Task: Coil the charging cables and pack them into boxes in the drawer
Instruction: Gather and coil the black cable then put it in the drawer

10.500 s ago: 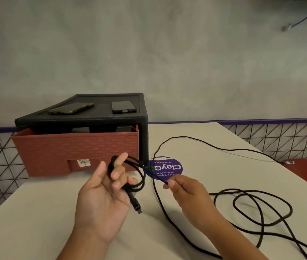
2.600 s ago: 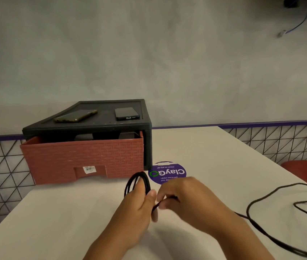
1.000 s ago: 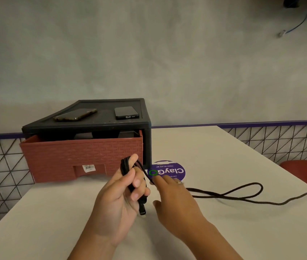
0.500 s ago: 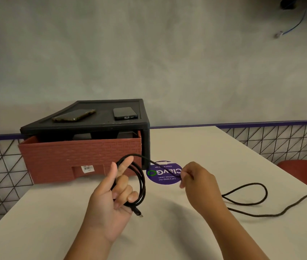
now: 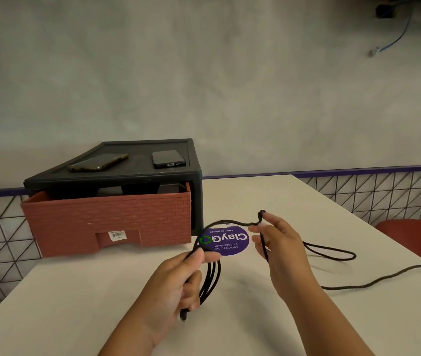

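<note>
A long black charging cable [image 5: 332, 253] runs across the white table [image 5: 75, 304]. My left hand [image 5: 178, 281] pinches several coiled loops of it, which hang below the fingers. My right hand [image 5: 278, 242] grips the same cable a short way along, holding a raised bend above the purple sticker. The loose rest trails right to the table's edge. A black drawer unit [image 5: 127, 173] stands at the back left with its red brick-patterned drawer [image 5: 106, 222] pulled partly out. Dark boxes [image 5: 168, 188] show inside it.
Two phones [image 5: 99, 163] [image 5: 168, 158] lie on top of the drawer unit. A round purple sticker [image 5: 230, 244] is on the table beside the drawer. A red chair seat [image 5: 415, 235] sits off the table's right side. A wall stands behind.
My left hand has turned over and pinched the coil, with the loops now hanging down. My right hand has lifted a new length of cable. The loose cable on the table has shifted.
</note>
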The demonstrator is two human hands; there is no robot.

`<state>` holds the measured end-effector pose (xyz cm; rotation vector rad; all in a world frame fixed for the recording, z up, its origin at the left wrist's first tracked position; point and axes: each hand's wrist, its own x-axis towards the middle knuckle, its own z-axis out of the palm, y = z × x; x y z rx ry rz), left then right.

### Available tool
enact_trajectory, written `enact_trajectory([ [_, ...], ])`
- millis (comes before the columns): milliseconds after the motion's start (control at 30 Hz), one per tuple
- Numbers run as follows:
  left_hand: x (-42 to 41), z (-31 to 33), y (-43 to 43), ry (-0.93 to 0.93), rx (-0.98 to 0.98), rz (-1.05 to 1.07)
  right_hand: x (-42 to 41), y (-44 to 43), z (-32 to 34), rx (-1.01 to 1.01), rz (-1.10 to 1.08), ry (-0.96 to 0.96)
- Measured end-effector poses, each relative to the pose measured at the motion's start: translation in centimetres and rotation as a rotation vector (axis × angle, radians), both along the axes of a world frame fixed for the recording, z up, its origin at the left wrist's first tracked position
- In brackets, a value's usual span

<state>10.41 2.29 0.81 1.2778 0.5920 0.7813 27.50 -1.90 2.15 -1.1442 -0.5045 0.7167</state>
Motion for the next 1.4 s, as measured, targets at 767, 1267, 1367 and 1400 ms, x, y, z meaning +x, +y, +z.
enact_trajectory([
  [767,-0.2,0.0,1.8,-0.191,-0.451,0.129,-2.3,0.2,-1.8,-0.184,-0.005,-1.134],
  [1267,1.0,-0.4,0.2,0.165,0.098,0.134,-3.3,-0.3,-1.1,0.113,0.496,-0.555],
  [1367,1.1,-0.7,0.4,0.280,0.233,0.149,-3.6,-0.4,-0.9,0.008,0.400,-0.708],
  [1400,1.2,-0.9,0.5,0.343,0.326,0.170,-3.8,-0.4,-0.9,-0.045,0.343,-0.787],
])
